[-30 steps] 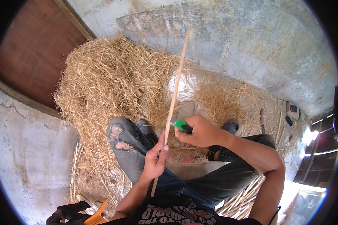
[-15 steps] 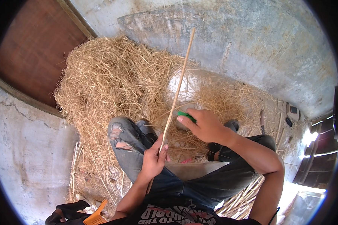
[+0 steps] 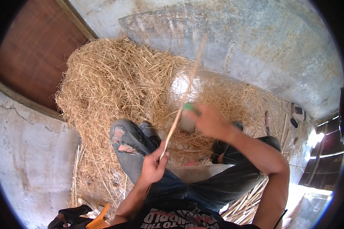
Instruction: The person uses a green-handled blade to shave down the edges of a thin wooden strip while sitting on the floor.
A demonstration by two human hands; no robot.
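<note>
Just right of the straw pile [image 3: 111,76], a thin stick [image 3: 174,126] slants, its lower part pinched by the left hand [image 3: 153,166] on the pile's near side, while the blurred right hand [image 3: 212,120], farther right of the pile, grips a green tool [image 3: 190,108].
</note>
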